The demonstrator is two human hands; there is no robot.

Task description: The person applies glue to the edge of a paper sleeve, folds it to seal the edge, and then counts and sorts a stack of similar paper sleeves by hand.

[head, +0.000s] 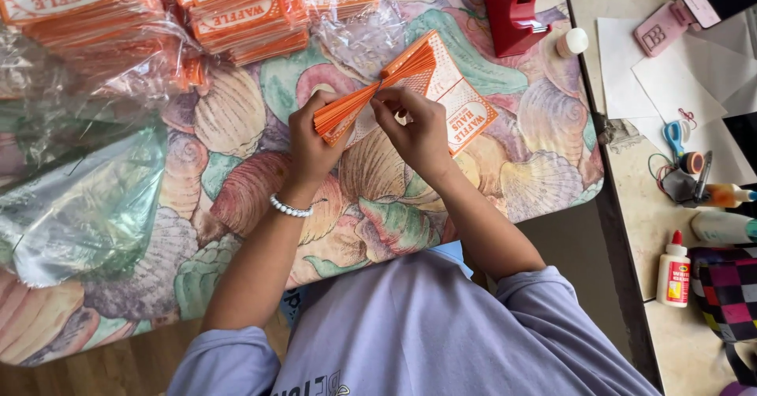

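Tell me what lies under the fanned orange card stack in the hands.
Under the fanned orange card stack lie more flat orange-and-white cards on the seashell-print tablecloth. Anything beneath those is covered.

Looks like a home craft/packing spot to us: shell-print tablecloth (236, 199) on the table, wrapped stacks of orange cartons (236, 17), red tape dispenser (512, 9), glue bottle (675, 271), scissors (674, 137) on a side counter (631, 199), wood floor.

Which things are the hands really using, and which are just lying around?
In use: left hand and right hand hold a fanned stack of orange cards; more wrapped orange stacks wait.

Lying about: red tape dispenser, glue bottle, blue scissors.
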